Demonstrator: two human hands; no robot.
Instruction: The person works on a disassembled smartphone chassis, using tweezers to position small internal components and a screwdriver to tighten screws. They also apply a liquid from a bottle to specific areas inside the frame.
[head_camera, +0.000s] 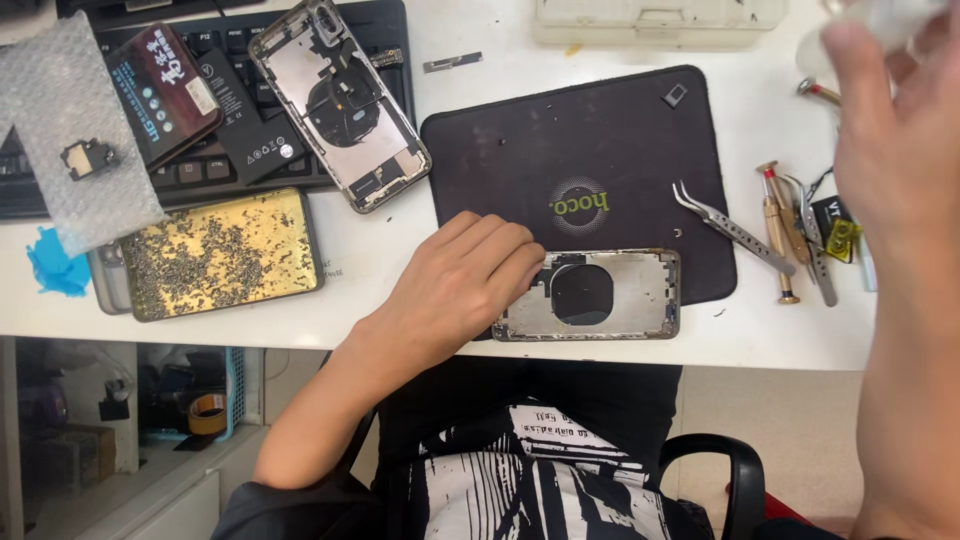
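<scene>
My left hand (462, 283) rests on the left end of an opened phone back housing (610, 295), which lies across the front edge of a dark work mat (600, 150). The fingers press down on the housing's corner. My right hand (895, 130) is raised at the far right, close to the camera and blurred. It seems to grip a pale translucent thing (880, 25) near the top edge; what that thing is cannot be made out.
Curved tweezers (730, 228) and small screwdrivers (785, 230) lie right of the mat. A second phone housing (340, 100) and a battery (250, 120) sit on a keyboard (390, 40). A gold tray of screws (220, 255), bubble wrap (70, 130) and a pale box (650, 20) are also there.
</scene>
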